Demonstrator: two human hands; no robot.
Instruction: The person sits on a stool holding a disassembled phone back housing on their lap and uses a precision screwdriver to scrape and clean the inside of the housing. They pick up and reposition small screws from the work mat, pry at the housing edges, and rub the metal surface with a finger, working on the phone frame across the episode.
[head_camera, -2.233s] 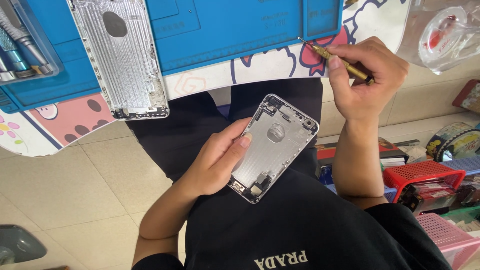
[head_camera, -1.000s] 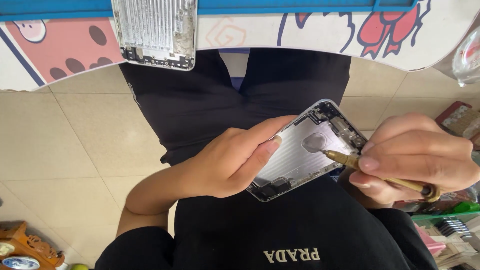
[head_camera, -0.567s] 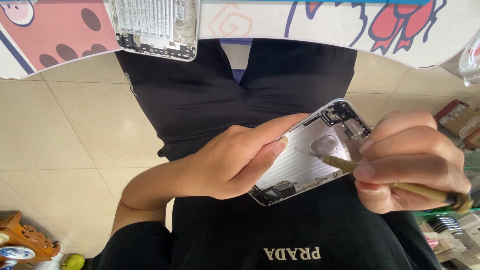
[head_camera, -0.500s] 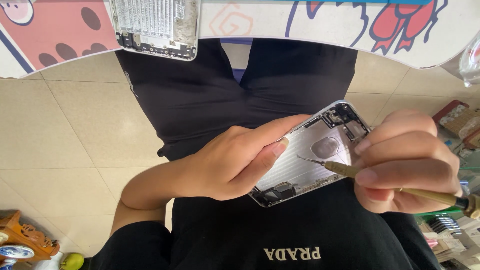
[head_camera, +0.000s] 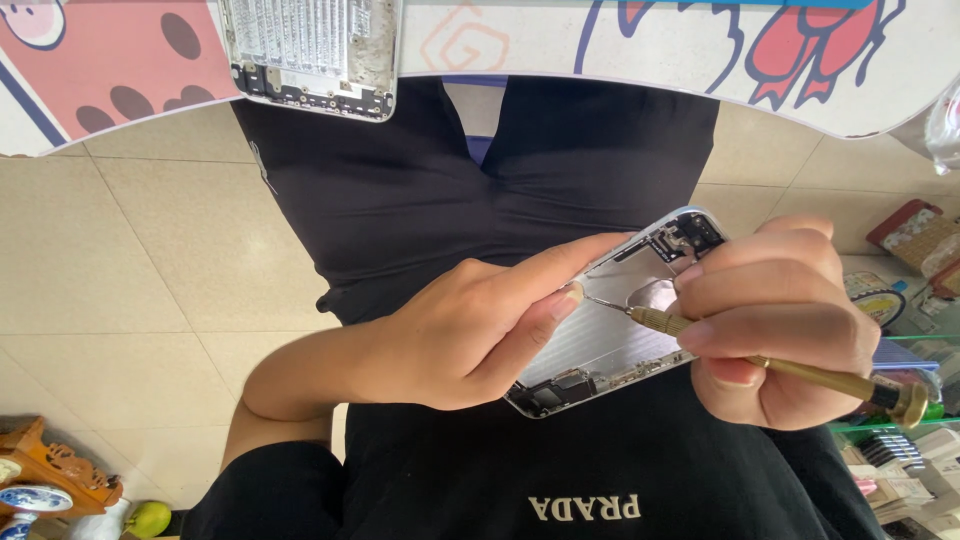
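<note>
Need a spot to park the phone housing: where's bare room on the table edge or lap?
Bare: table between spare housing and red cartoon. Lap above left hand open. Crowded: right hand, screwdriver, held housing.

The phone shell (head_camera: 620, 330) is silver with dark fittings at both ends. The screwdriver (head_camera: 790, 368) is brass-gold with a black band near its cap. The clothes (head_camera: 470, 190) are black, with white lettering on the shirt. The surface (head_camera: 700, 50) is white with red, pink and blue cartoon patterns. The floor (head_camera: 110, 260) is beige tile.
</note>
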